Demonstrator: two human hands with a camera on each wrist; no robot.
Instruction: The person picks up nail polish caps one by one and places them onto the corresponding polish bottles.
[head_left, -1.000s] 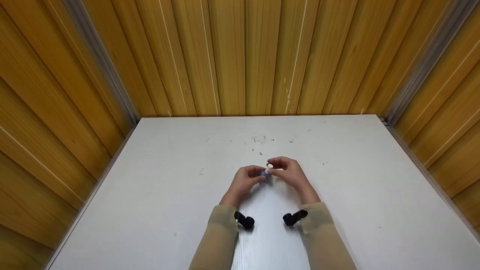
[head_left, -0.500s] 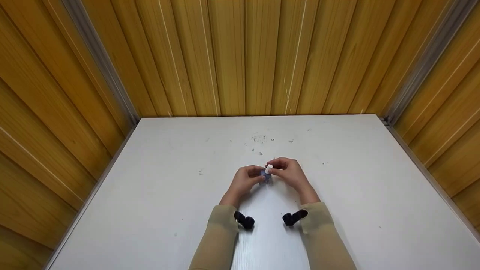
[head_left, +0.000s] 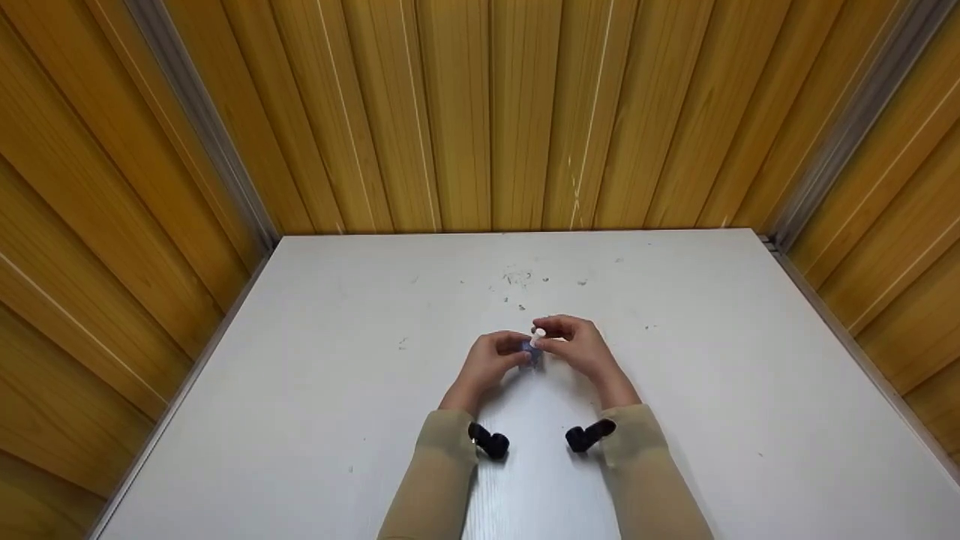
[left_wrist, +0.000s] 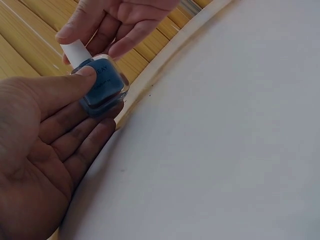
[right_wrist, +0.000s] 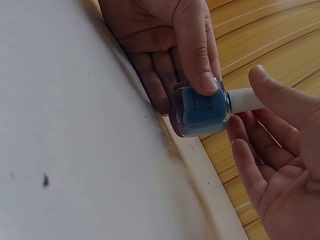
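A small nail polish bottle [left_wrist: 107, 82], clear glass with blue polish and dark lettering, is held between both hands. My left hand [head_left: 486, 365] pinches the glass body, thumb on its front and fingers behind it. At the neck is the white cap [right_wrist: 244, 100], which my right hand [head_left: 585, 351] pinches between thumb and forefinger. The other fingers of the right hand are loosely bent beside the cap. In the right wrist view the cap meets the bottle's neck. The bottle is tilted in the left wrist view.
Beneath the hands lies a white table [head_left: 337, 375] with small dark marks [head_left: 517, 277]. Wood-patterned panels [head_left: 465, 112] rise behind it and at both sides. A black wrist camera [head_left: 489, 441] sits on the left sleeve, another black camera [head_left: 589, 435] on the right.
The right fingers and the white cap have shifted and tilted slightly at the bottle's neck. The left hand keeps its hold on the bottle in the same place.
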